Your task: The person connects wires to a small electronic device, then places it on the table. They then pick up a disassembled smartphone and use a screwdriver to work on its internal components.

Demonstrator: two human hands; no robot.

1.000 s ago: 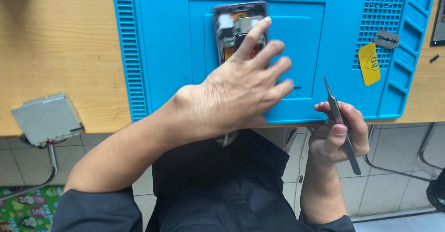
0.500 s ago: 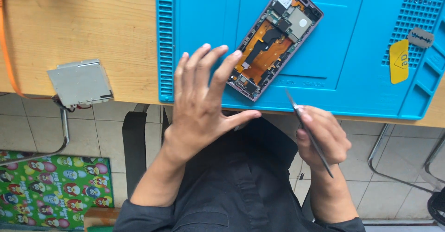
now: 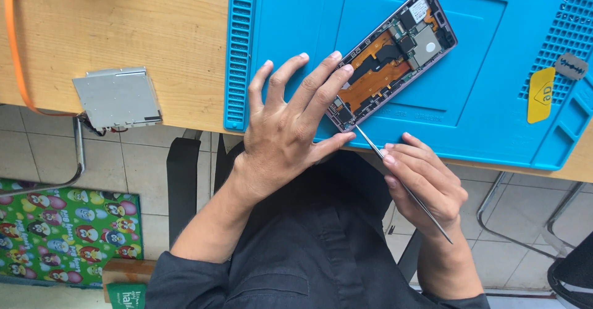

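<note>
An opened phone (image 3: 395, 59) with orange flex cables and bare circuit boards lies diagonally on a blue work mat (image 3: 494, 86). My left hand (image 3: 290, 123) is spread flat, its fingertips pressing on the phone's lower end. My right hand (image 3: 423, 182) grips thin metal tweezers (image 3: 401, 182), and their tip touches the phone's bottom corner.
A yellow plastic pick (image 3: 541, 94) and a small grey metal pick (image 3: 571, 66) lie on the mat at the right. A flat grey metal drive (image 3: 117, 97) overhangs the wooden table edge at left. An orange strap (image 3: 13, 43) runs down the far left.
My left hand has gone from covering the phone to resting its fingertips on the lower end. The right hand has brought the tweezers up to the phone's bottom corner.
</note>
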